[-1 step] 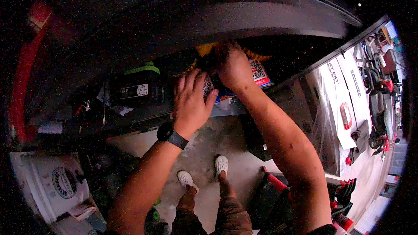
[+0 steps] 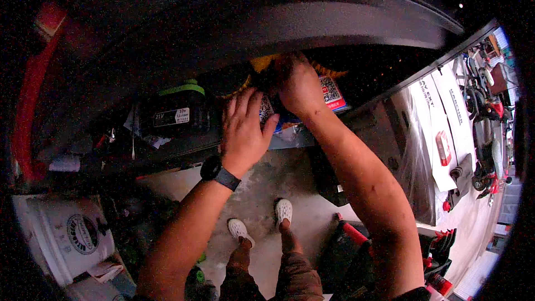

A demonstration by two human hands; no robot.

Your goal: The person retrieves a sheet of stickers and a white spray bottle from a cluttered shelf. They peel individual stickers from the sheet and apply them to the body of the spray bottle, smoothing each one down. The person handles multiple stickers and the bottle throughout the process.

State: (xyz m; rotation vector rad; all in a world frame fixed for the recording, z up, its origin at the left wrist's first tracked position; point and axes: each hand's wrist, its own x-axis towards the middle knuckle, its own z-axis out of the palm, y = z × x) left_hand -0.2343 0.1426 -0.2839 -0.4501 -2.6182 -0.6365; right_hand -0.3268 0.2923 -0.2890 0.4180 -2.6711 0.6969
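Observation:
Under a dark curved panel, my right hand (image 2: pixel 298 89) reaches into a dark shelf space, fingers curled and partly hidden; what they grip I cannot make out. Beside it are yellow fibrous pieces (image 2: pixel 329 71) and a printed card with a square code (image 2: pixel 330 95). My left hand (image 2: pixel 243 125) lies with fingers out on a second printed piece (image 2: pixel 264 108), left of my right hand and a little lower. A black battery pack (image 2: pixel 175 108) with a green band sits to the left of my left hand.
Large white boxes (image 2: pixel 429 134) stand at right, with machines (image 2: pixel 482 122) behind. A black-and-red object (image 2: pixel 351 239) is low right. A white container (image 2: pixel 67 234) is at lower left. A red post (image 2: pixel 33 106) runs along the left. My feet stand on the concrete floor (image 2: pixel 262 173) below.

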